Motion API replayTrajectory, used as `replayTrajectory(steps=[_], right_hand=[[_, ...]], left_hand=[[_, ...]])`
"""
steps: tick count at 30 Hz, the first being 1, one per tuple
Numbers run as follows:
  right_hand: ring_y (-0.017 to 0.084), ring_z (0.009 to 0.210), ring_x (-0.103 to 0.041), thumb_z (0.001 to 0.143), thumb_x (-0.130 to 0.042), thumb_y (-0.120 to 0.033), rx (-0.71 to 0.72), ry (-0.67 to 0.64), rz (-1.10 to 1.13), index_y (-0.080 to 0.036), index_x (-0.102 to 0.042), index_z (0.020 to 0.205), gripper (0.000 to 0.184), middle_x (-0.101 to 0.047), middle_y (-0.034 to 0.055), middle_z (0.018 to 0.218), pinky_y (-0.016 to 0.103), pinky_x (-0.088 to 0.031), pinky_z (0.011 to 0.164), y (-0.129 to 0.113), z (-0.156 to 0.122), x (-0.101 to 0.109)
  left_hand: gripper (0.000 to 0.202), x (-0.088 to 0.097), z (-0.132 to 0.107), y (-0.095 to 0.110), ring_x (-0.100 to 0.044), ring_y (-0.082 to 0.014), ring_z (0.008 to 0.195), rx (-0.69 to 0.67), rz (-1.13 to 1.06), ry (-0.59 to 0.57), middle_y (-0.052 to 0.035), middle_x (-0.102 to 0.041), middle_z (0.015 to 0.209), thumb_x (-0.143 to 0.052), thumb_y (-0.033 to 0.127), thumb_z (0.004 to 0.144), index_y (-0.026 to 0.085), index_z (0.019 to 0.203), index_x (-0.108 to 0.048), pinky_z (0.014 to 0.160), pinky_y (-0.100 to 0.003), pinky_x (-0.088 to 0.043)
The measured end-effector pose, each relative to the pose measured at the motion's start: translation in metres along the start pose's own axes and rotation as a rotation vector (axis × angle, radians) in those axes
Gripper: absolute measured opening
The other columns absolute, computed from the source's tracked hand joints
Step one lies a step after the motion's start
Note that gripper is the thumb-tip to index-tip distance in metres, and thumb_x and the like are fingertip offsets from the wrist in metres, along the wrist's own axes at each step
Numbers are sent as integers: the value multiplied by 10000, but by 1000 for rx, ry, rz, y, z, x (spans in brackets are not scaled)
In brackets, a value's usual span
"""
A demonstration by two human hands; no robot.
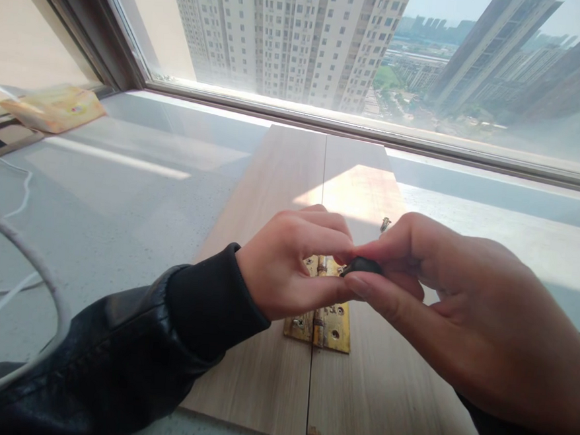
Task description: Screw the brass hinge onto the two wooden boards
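A brass hinge (333, 326) lies across the seam between two pale wooden boards, with screws seated in some of its holes. Over its upper part, my right hand (467, 303) pinches a short black tool, which looks like a stubby screwdriver (363, 267), between thumb and fingers. My left hand (297, 261) curves in from the other side, thumb and forefinger closing around the tool's front end. Fingertips of both hands meet there. The tool's tip and part of the hinge are hidden behind the fingers.
A few loose screws (385, 223) lie on the right board (387, 390), beyond my right hand. The left board (254, 374) sits alongside on a pale speckled sill. White cables (59, 294) loop at left, and a yellowish packet (56, 110) rests by the window frame.
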State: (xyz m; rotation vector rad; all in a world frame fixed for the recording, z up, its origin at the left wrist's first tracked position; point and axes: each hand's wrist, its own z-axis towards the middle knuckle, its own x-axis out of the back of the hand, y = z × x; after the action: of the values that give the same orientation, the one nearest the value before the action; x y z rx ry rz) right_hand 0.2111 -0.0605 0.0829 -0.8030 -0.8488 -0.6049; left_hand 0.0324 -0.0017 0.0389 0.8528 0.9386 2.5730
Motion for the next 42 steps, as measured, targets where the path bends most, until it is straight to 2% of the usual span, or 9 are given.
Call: replayTrajectory(steps=[6, 9, 12, 16, 20, 24, 29, 34, 42], right_hand=[[73, 371, -389, 866, -584, -278, -42, 81, -102, -171, -568, 738, 168, -466, -65, 466, 241, -334, 349, -10, -2, -7], [72, 376, -434, 853, -605, -284, -85, 90, -69, -184, -590, 711, 174, -515, -58, 479, 230, -339, 345, -13, -5, -7], [92, 447, -548, 852, -642, -336, -129, 97, 50, -211, -664, 739, 170, -634, -35, 569, 236, -402, 397, -14, -7, -5], [128, 570, -646, 890, -606, -389, -171, 91, 198, -251, -727, 821, 197, -719, -16, 685, 242, -470, 462, -5, -6, -2], [107, 537, -592, 871, -614, -410, -269, 174, 180, -241, -726, 845, 205, -709, -18, 680, 243, -448, 479, 11, -12, 1], [100, 543, -505, 865, -626, -443, -398, 204, 160, -207, -717, 766, 272, -632, -18, 610, 278, -385, 528, 29, -25, 1], [102, 499, -412, 849, -638, -457, -516, 273, 161, -193, -644, 649, 331, -498, -22, 517, 312, -330, 529, 58, -41, -1], [126, 502, -416, 831, -607, -531, -638, 306, 125, -204, -651, 675, 365, -490, -14, 526, 315, -314, 507, 89, -55, -4], [120, 509, -426, 820, -615, -536, -618, 325, 155, -204, -635, 643, 377, -486, -19, 515, 310, -333, 524, 103, -67, -15]], left_hand=[[153, 3, 0, 1, -590, -156, 722, -44, 66, -32, -93, -695, 779, -676, 210, 834, 83, 761, -720, 701, -304, -496], [237, 1, -3, 5, -560, -163, 654, -59, 293, 38, -72, -652, 707, -684, 303, 811, 92, 704, -703, 611, -308, -456], [372, 0, -4, 15, -472, -149, 552, -46, 578, 59, -28, -556, 582, -621, 407, 840, 134, 587, -625, 503, -300, -321], [406, -1, -2, 34, -416, -137, 474, 89, 757, 3, -3, -498, 494, -545, 419, 853, 172, 531, -564, 476, -292, -205], [446, -3, 4, 52, -294, -130, 397, 275, 920, -91, -11, -463, 431, -518, 451, 827, 193, 467, -469, 450, -274, -92], [566, -8, 9, 63, -207, -139, 352, 298, 1081, -88, -23, -411, 364, -420, 554, 896, 213, 445, -437, 441, -269, -36], [576, -12, 14, 67, -284, -176, 306, 205, 1157, -158, -30, -425, 346, -376, 550, 929, 227, 458, -450, 423, -266, -34], [453, -9, 19, 65, -399, -214, 317, 96, 1157, -290, -31, -480, 397, -443, 443, 919, 231, 520, -458, 402, -289, -86], [391, -3, 26, 64, -474, -211, 409, 70, 1105, -467, -19, -506, 478, -439, 353, 939, 212, 577, -474, 440, -310, -215]])
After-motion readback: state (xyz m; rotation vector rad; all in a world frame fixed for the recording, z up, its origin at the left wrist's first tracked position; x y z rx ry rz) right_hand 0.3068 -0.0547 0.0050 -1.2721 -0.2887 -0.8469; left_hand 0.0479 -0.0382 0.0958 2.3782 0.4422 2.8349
